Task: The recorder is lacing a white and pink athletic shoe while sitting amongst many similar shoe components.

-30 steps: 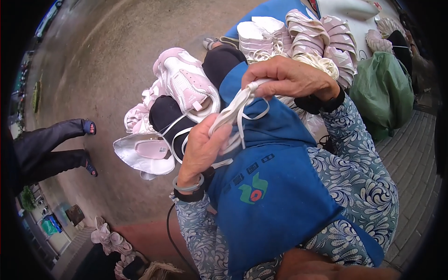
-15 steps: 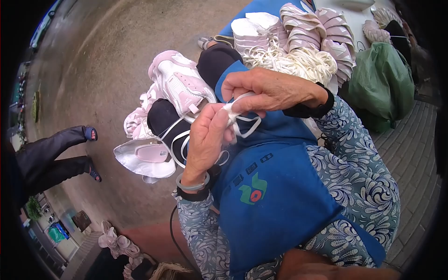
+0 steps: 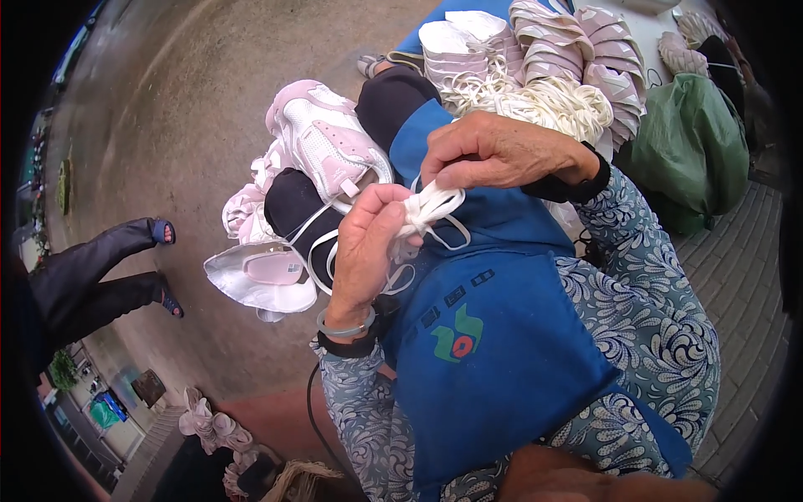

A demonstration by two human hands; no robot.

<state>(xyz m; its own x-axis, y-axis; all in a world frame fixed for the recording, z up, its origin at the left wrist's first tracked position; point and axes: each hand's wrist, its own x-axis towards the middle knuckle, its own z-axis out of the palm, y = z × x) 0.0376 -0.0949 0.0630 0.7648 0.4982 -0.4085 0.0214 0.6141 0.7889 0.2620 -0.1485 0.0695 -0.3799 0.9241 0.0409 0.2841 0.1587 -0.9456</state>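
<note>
My left hand (image 3: 368, 247) is closed on a looped bundle of white shoelace (image 3: 428, 207), pinching it between thumb and fingers above my lap. At the bundle's far side my right hand (image 3: 485, 152) has its thumb and forefinger pressed together on a lace. Loose ends of lace hang below and run left toward the shoes. Beside my left hand, a pink and white shoe upper (image 3: 322, 142) rests on my knee with its eyelets showing. Nearer, a white-lined shoe upper (image 3: 263, 276) lies with its pink inside facing up. My blue apron (image 3: 502, 335) covers my lap.
A heap of cream laces (image 3: 552, 105) lies beyond my right hand, next to stacked pink and white uppers (image 3: 548, 38). A green bag (image 3: 690, 155) stands at right. Another person's legs (image 3: 100, 272) show at left. More uppers (image 3: 217, 431) sit at the lower left.
My right hand has moved slightly up and right, away from the left hand. The lace bundle between them now shows more fully, its loops fanned out. My left hand keeps its hold.
</note>
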